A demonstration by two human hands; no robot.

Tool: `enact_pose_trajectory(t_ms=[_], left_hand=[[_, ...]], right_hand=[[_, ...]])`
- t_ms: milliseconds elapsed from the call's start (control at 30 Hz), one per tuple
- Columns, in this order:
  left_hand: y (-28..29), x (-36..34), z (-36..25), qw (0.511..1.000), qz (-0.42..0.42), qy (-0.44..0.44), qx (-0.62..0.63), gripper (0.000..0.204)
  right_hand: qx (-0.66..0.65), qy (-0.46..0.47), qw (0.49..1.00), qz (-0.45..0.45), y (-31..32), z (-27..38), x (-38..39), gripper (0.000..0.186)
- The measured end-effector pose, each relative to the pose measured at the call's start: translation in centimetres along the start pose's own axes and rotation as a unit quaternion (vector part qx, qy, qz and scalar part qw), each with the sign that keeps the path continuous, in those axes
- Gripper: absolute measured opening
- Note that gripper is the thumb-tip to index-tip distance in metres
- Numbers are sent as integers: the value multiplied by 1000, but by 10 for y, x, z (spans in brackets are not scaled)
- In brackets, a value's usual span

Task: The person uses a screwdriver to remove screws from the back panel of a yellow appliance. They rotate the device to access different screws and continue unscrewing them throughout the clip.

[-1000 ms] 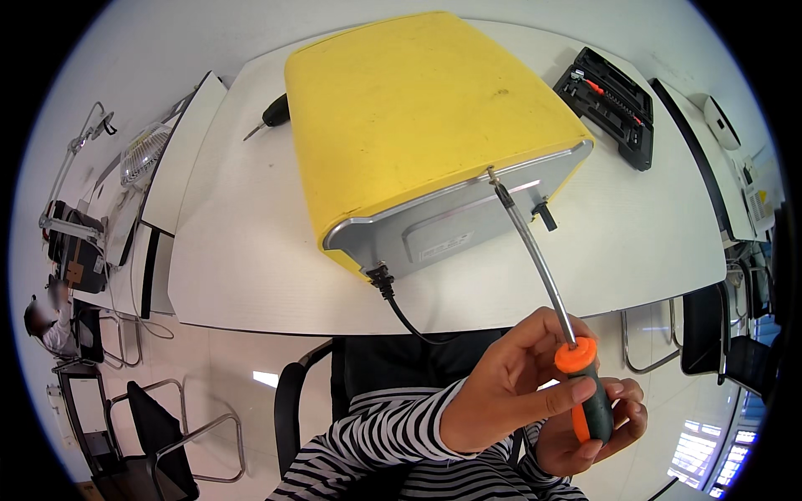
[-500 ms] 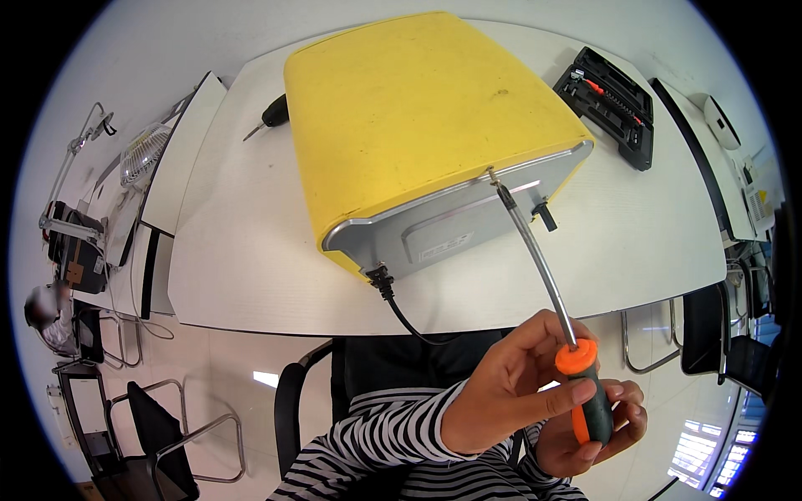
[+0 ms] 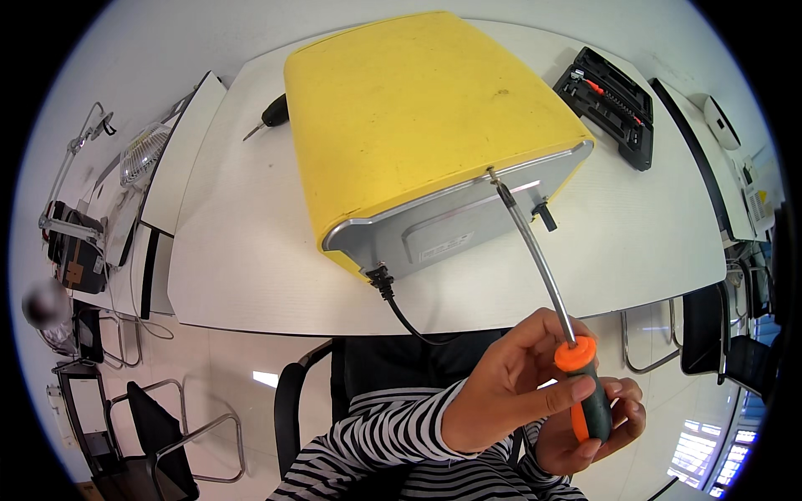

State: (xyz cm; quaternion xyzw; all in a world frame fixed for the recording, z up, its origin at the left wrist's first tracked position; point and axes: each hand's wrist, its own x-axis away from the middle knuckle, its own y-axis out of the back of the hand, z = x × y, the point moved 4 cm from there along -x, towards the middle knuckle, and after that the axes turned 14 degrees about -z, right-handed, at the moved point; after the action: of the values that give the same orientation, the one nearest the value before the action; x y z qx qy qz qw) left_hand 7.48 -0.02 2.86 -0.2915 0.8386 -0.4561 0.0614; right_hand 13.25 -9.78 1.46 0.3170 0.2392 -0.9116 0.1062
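Observation:
Both my hands are on a long screwdriver (image 3: 535, 255) with an orange and dark green handle. My left hand (image 3: 514, 391) closes round the upper handle, thumb pressed along it. Fingers of my right hand (image 3: 589, 430) curl about the lower handle from behind. The shaft slants up to a small screw (image 3: 491, 172) at the edge of a yellow-cased appliance (image 3: 434, 108), where its tip meets or nearly meets the screw. The appliance's grey panel (image 3: 443, 225) faces me, with a black power cord (image 3: 383, 281) plugged into it.
The appliance stands on a white table (image 3: 242, 275). A dark-handled screwdriver (image 3: 274, 112) lies to its left. On the right is an open black tool case (image 3: 608, 108). Chairs (image 3: 154, 430) stand at both sides; another person (image 3: 52, 313) is at far left.
My hands and the screwdriver keep almost the same place, the handle shifting only very slightly. At far left the other person's head has moved a little.

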Motion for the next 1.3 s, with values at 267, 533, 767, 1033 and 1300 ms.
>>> enact_pose_trajectory(t_ms=[267, 533, 767, 1033, 1300], left_hand=[[3, -1, 1, 1000, -17, -9, 3, 31], [4, -1, 0, 1000, -24, -11, 4, 35], [4, -2, 1, 1000, -20, -1, 11, 36], [3, -1, 1, 1000, -22, 3, 11, 36], [4, -1, 0, 1000, -21, 4, 12, 37]], right_hand=[[-2, 6, 1000, -6, 0, -2, 1, 44], [-34, -24, 998, 49, 5, -2, 1, 49], [16, 7, 1000, 0, 1, -1, 0, 45], [18, 11, 1000, -4, 1, 0, 0, 44], [18, 21, 1000, -1, 0, -1, 1, 44]])
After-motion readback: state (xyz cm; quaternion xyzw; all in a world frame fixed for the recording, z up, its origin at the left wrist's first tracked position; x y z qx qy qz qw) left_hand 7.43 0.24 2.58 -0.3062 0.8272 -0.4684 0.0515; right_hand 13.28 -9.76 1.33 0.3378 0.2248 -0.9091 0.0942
